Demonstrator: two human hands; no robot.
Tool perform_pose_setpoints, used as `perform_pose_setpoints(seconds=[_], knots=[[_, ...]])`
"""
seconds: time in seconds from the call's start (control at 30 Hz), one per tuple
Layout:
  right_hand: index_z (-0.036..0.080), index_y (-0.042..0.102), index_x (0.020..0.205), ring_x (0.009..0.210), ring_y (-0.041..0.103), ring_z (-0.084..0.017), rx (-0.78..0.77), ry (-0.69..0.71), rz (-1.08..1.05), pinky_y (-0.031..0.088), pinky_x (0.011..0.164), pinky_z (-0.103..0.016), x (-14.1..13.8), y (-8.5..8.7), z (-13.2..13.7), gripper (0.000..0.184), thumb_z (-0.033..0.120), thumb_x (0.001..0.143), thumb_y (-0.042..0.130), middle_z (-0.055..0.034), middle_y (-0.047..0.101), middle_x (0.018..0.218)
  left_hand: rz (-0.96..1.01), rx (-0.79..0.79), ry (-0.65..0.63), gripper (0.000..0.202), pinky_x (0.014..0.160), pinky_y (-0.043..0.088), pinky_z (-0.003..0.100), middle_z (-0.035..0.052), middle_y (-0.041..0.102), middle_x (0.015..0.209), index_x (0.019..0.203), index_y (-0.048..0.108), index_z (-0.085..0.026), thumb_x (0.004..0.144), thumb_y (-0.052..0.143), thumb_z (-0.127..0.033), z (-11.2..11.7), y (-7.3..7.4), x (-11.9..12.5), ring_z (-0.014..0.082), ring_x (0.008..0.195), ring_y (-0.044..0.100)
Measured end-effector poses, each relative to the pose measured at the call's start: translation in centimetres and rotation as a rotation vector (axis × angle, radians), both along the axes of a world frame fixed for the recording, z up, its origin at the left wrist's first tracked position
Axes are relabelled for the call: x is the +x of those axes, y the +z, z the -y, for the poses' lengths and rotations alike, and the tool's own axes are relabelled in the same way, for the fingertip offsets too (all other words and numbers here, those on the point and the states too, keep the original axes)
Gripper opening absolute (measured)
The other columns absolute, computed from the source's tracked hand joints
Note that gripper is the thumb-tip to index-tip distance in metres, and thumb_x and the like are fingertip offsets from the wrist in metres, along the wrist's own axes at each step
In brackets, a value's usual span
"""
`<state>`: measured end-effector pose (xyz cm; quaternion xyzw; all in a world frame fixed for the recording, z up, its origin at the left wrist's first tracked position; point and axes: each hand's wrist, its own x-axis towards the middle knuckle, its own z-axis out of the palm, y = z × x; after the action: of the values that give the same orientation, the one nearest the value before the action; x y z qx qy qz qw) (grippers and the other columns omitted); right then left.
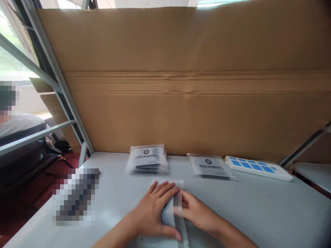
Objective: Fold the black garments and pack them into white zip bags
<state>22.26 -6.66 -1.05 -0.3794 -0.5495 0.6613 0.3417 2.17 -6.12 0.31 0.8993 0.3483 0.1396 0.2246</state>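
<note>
A clear plastic zip bag (169, 215) lies on the grey table (258, 213) right in front of me. My left hand (152, 210) rests flat on its left part, fingers stretched out, thumb curled under at the near edge. My right hand (198, 213) is at the bag's right side, its fingertips pinching the bag's clear edge strip. What is inside the bag is hidden under my hands.
A stack of ROCKBROS bags (147, 159) lies at the back middle, another ROCKBROS bag pile (209, 166) to its right, then a white tray with blue squares (257, 167). A large cardboard sheet (186, 79) stands behind. A person sits at far left.
</note>
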Motion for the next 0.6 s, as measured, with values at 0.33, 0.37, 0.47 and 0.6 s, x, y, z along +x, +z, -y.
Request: perform_pose_setpoints(seconds=[0.33, 0.37, 0.47, 0.6], knots=[[0.021, 0.072, 0.109, 0.121, 0.063, -0.032, -0.172, 0.017, 0.0, 0.048, 0.104, -0.045, 1.2, -1.1, 2.1, 0.057, 0.063, 0.071, 0.072, -0.0093, 0.074, 0.119, -0.13, -0.001, 0.026, 0.101, 0.117, 0.018, 0.069, 0.0186, 0.035, 0.159, 0.155, 0.038, -0.018, 0.077, 0.066, -0.076, 0.7, 1.1, 0.9, 0.0451, 0.145, 0.031], [0.021, 0.073, 0.108, 0.119, 0.064, -0.032, -0.15, 0.046, 0.009, 0.049, 0.103, -0.045, 1.0, -0.9, 2.2, 0.053, 0.061, 0.073, 0.07, -0.0087, 0.074, 0.117, -0.143, 0.0, 0.029, 0.099, 0.117, 0.018, 0.069, 0.0182, 0.035, 0.159, 0.155, 0.038, -0.019, 0.078, 0.065, -0.075, 0.7, 1.1, 0.9, 0.0449, 0.145, 0.032], [0.022, 0.073, 0.097, 0.1, 0.069, -0.028, 0.064, -0.005, 0.211, 0.054, 0.09, -0.04, 1.7, -0.1, 2.6, 0.036, 0.052, 0.083, 0.061, -0.0068, 0.075, 0.1, -0.162, 0.015, 0.029, 0.096, 0.117, 0.017, 0.069, 0.0169, 0.036, 0.159, 0.155, 0.038, -0.021, 0.079, 0.064, -0.075, 0.9, 0.6, 0.7, 0.0447, 0.146, 0.031], [0.024, 0.071, 0.09, 0.076, 0.065, -0.02, 0.534, -0.051, 0.579, 0.054, 0.072, -0.029, 3.8, 0.5, 4.1, 0.014, 0.036, 0.086, 0.064, -0.0032, 0.07, 0.086, -0.125, 0.051, 0.031, 0.096, 0.118, 0.015, 0.067, 0.0155, 0.034, 0.16, 0.156, 0.035, -0.024, 0.08, 0.063, -0.076, 0.9, -0.2, 0.5, 0.044, 0.146, 0.031]])
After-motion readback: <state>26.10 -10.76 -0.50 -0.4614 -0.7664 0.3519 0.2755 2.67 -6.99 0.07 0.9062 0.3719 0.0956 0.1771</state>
